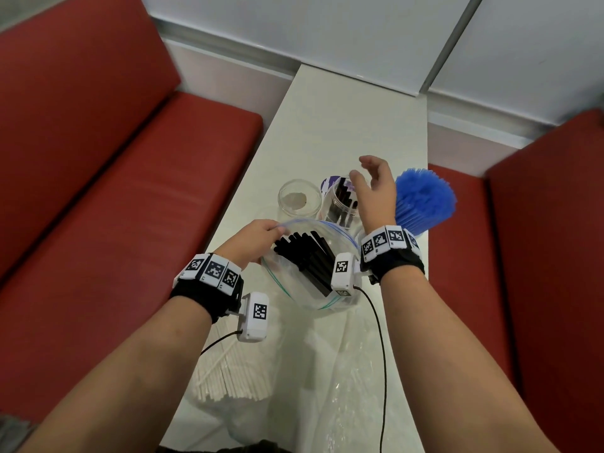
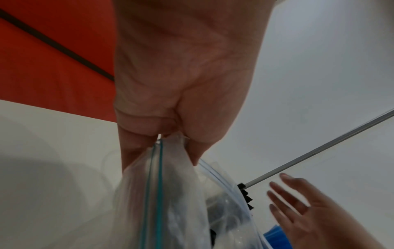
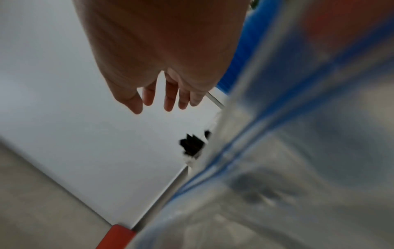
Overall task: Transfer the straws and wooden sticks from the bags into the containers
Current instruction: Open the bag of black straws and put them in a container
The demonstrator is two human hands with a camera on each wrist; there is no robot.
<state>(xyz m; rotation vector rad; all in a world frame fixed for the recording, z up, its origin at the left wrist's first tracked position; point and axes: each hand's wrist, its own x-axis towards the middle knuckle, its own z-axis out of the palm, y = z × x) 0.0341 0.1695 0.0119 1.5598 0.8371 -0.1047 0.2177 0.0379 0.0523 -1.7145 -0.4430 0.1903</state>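
At the near end of the worktop (image 1: 327, 132), a bundle of white sticks (image 1: 235, 377) lay under the left forearm beside crumpled clear plastic (image 1: 343, 371), both untouched. Just beyond, the left hand (image 1: 251, 238) pinched the rim of the zip bag (image 1: 294, 289) between thumb and curled fingers, holding its mouth wide; the wrist view showed the zip strip gathered in that pinch. Inside, the black straws (image 1: 307, 259) lay slanted, their long axis running from the bag's near-right depth up toward its far-left rim, cut ends uppermost.

The right hand (image 1: 376, 191) hung farther out, above the jar of black straws (image 1: 341, 204), fingers spread and loose, gripping nothing. It was the free hand, and the bagged straws lay back toward the body and to its left, so the next grab would probably mean reaching back into the open mouth and closing around the upper ends along their slant.

Left of that jar stood an empty clear jar (image 1: 299, 199); whether a little residue sat in its bottom was hard to tell. Right of the hand, blue straws (image 1: 425, 199) fanned out of a container whose body was hidden behind the wrist. Red bench seats (image 1: 114, 191) flanked both sides.
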